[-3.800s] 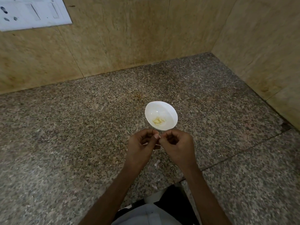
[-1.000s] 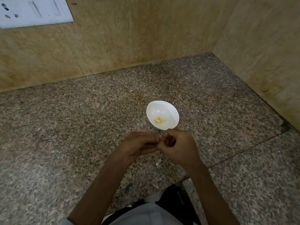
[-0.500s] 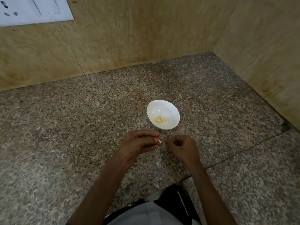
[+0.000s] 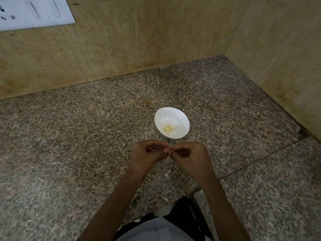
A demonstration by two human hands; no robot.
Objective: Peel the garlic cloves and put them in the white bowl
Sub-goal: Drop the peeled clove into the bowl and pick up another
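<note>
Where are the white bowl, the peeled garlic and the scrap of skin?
white bowl (image 4: 180, 118): head view, inner wall.
peeled garlic (image 4: 169, 128): head view, pile middle.
skin scrap (image 4: 167, 174): head view, its middle.

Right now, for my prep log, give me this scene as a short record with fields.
surface: speckled granite counter
white bowl: upright on the counter, just beyond the hands
in bowl: a few pale peeled cloves
left hand: fingertips pinch a garlic clove, mostly hidden
right hand: fingertips pinch the same clove from the other side
on counter: peel scrap nearer the person than the hands
wall: white switch plate, upper left
</note>
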